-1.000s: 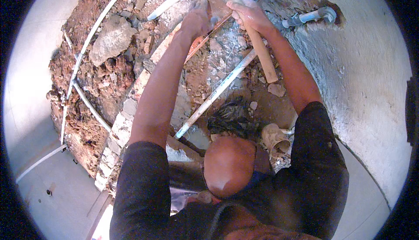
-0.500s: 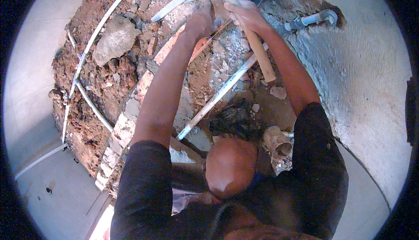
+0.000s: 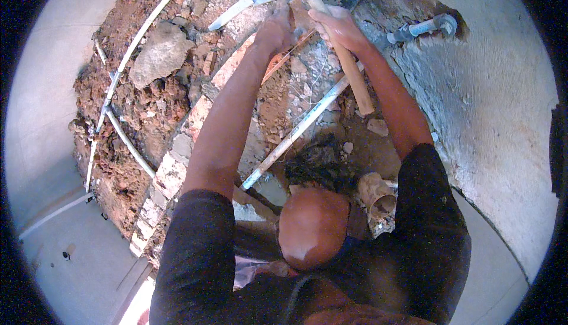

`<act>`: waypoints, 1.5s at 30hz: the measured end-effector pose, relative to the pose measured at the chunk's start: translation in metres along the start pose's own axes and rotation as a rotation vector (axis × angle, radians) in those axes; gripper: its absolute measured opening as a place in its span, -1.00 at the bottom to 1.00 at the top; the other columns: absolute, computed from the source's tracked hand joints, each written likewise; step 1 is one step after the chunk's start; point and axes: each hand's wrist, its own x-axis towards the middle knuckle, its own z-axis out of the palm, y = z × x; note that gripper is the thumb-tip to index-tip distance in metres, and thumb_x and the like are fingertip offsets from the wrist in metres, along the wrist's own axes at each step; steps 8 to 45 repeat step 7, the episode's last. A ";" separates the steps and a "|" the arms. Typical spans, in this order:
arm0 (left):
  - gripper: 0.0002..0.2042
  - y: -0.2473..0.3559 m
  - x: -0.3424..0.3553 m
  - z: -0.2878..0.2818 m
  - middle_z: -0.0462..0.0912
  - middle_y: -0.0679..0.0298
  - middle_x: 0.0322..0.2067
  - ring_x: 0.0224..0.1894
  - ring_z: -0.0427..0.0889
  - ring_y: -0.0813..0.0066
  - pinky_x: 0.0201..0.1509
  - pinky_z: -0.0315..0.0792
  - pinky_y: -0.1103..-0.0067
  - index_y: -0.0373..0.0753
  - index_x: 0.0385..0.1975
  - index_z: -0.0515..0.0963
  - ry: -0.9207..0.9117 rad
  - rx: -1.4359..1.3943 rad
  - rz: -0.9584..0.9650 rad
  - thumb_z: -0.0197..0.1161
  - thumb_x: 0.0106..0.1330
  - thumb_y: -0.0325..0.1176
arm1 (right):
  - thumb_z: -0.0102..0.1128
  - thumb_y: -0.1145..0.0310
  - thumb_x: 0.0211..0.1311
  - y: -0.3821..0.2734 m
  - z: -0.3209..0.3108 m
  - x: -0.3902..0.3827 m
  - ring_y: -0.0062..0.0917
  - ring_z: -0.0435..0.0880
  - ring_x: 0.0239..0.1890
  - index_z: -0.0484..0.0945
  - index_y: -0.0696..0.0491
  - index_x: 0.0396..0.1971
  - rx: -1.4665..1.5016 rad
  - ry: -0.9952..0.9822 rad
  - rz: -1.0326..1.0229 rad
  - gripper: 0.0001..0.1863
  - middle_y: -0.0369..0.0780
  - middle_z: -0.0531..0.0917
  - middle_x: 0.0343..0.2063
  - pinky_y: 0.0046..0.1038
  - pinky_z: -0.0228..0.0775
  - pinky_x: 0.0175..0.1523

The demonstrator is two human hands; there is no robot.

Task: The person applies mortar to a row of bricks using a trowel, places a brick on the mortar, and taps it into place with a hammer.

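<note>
Both my arms reach forward over broken ground. My right hand (image 3: 343,29) is closed round the wooden handle of a hammer (image 3: 357,91). The hammer's head is at the far end beyond that hand, and the handle slants back towards me. Close by on the left, my left hand (image 3: 276,33) has its fingers curled in beside a reddish-brown brick-like piece (image 3: 300,14). What those fingers hold, if anything, is hidden. A bent pale blue-white strip (image 3: 255,2) lies just past the left hand.
A straight white pipe (image 3: 296,133) crosses the dug area beneath my arms. Curved white pipes (image 3: 142,35) run along soil and rubble at left, near a large grey stone (image 3: 161,55). At right, a pipe elbow (image 3: 423,27) protrudes beside a pale concrete surface (image 3: 509,118). An open pipe end (image 3: 378,198) sits nearer.
The view has shifted slightly. Both hands stay at nearly the same place, the right one still round the hammer handle.
</note>
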 end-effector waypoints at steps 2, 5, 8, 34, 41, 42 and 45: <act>-0.18 -0.005 0.004 0.002 0.33 -0.09 0.21 0.25 0.28 -0.18 0.29 0.30 0.18 -0.23 0.33 0.06 -0.017 -0.001 0.014 0.36 0.10 -0.19 | 0.21 0.07 0.24 0.001 0.001 0.001 -0.74 0.35 -0.75 0.43 -0.01 -0.42 0.019 0.011 0.026 -0.70 -0.42 0.42 -0.68 -0.62 0.20 -0.69; -0.13 -0.005 0.007 0.001 0.24 -0.05 0.28 0.33 0.18 -0.16 0.33 0.25 0.19 -0.19 0.37 -0.04 -0.077 0.011 0.012 0.35 0.11 -0.19 | 0.23 0.06 0.22 0.006 -0.002 0.005 -0.70 0.36 -0.78 0.48 0.01 -0.45 -0.010 0.034 -0.005 -0.69 -0.40 0.45 -0.71 -0.59 0.20 -0.71; -0.10 -0.007 0.009 0.000 0.14 -0.01 0.35 0.36 0.12 -0.15 0.37 0.21 0.20 -0.14 0.40 -0.09 -0.154 0.073 -0.023 0.35 0.12 -0.17 | 0.29 0.04 0.16 0.000 0.000 0.003 -0.64 0.40 -0.79 0.54 0.03 -0.41 0.021 0.029 -0.024 -0.67 -0.37 0.48 -0.72 -0.57 0.20 -0.72; -0.10 -0.007 0.009 0.000 0.14 -0.01 0.35 0.36 0.12 -0.15 0.37 0.21 0.20 -0.14 0.40 -0.09 -0.154 0.073 -0.023 0.35 0.12 -0.17 | 0.29 0.04 0.16 0.000 0.000 0.003 -0.64 0.40 -0.79 0.54 0.03 -0.41 0.021 0.029 -0.024 -0.67 -0.37 0.48 -0.72 -0.57 0.20 -0.72; -0.10 -0.007 0.009 0.000 0.14 -0.01 0.35 0.36 0.12 -0.15 0.37 0.21 0.20 -0.14 0.40 -0.09 -0.154 0.073 -0.023 0.35 0.12 -0.17 | 0.29 0.04 0.16 0.000 0.000 0.003 -0.64 0.40 -0.79 0.54 0.03 -0.41 0.021 0.029 -0.024 -0.67 -0.37 0.48 -0.72 -0.57 0.20 -0.72; -0.10 -0.007 0.009 0.000 0.14 -0.01 0.35 0.36 0.12 -0.15 0.37 0.21 0.20 -0.14 0.40 -0.09 -0.154 0.073 -0.023 0.35 0.12 -0.17 | 0.29 0.04 0.16 0.000 0.000 0.003 -0.64 0.40 -0.79 0.54 0.03 -0.41 0.021 0.029 -0.024 -0.67 -0.37 0.48 -0.72 -0.57 0.20 -0.72; -0.10 -0.007 0.009 0.000 0.14 -0.01 0.35 0.36 0.12 -0.15 0.37 0.21 0.20 -0.14 0.40 -0.09 -0.154 0.073 -0.023 0.35 0.12 -0.17 | 0.29 0.04 0.16 0.000 0.000 0.003 -0.64 0.40 -0.79 0.54 0.03 -0.41 0.021 0.029 -0.024 -0.67 -0.37 0.48 -0.72 -0.57 0.20 -0.72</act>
